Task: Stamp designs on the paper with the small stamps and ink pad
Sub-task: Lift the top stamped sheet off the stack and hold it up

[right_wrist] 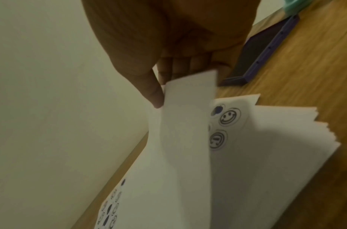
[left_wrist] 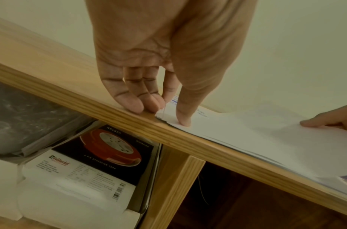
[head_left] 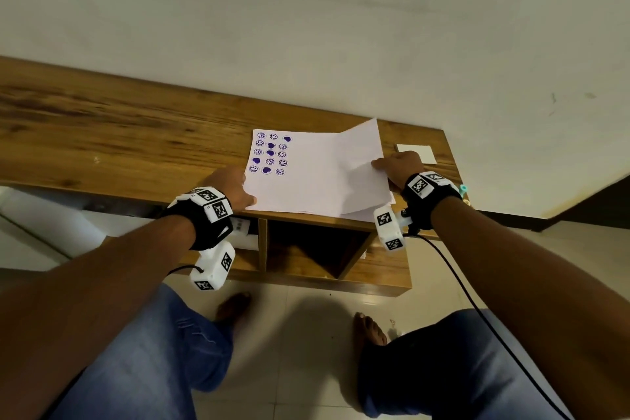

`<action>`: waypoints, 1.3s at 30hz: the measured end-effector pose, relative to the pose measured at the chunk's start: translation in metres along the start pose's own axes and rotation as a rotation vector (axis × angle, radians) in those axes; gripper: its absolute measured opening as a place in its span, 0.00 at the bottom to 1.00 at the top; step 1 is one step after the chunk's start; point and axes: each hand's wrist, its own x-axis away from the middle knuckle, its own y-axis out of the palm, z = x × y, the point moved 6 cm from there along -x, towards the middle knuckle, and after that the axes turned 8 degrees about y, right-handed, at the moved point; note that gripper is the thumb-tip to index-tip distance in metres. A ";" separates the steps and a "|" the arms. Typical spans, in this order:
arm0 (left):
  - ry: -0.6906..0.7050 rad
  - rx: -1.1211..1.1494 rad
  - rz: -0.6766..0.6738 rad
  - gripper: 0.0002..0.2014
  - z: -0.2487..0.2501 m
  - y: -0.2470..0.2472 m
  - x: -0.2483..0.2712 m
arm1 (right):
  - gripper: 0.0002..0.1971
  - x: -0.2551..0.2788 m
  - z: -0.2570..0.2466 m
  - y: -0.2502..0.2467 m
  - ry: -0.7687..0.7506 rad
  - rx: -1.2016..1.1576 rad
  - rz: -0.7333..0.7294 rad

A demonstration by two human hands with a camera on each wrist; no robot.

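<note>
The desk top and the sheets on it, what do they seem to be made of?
The desk top looks like wood or a wood-look laminate: brown grain streaks, dull sheen; which one, I cannot tell. The sheets look like thin matte white paper: the top one bends where the right hand lifts its edge, and purple stamp prints sit flat on it.

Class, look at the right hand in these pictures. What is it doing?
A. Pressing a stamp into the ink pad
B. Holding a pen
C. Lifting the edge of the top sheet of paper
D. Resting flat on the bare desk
C: the right hand pinches the top sheet and raises its edge off the paper stack, baring a stamped sheet beneath.
</note>
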 end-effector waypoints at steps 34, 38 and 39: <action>0.012 0.947 0.206 0.04 0.082 -0.113 0.097 | 0.22 0.113 -0.040 -0.137 -0.181 -0.255 0.011; -0.012 0.988 0.167 0.09 0.081 -0.106 0.103 | 0.11 0.122 -0.035 -0.139 -0.184 -0.346 -0.016; -0.020 1.014 0.154 0.11 0.080 -0.106 0.104 | 0.09 0.122 -0.036 -0.142 -0.199 -0.365 -0.015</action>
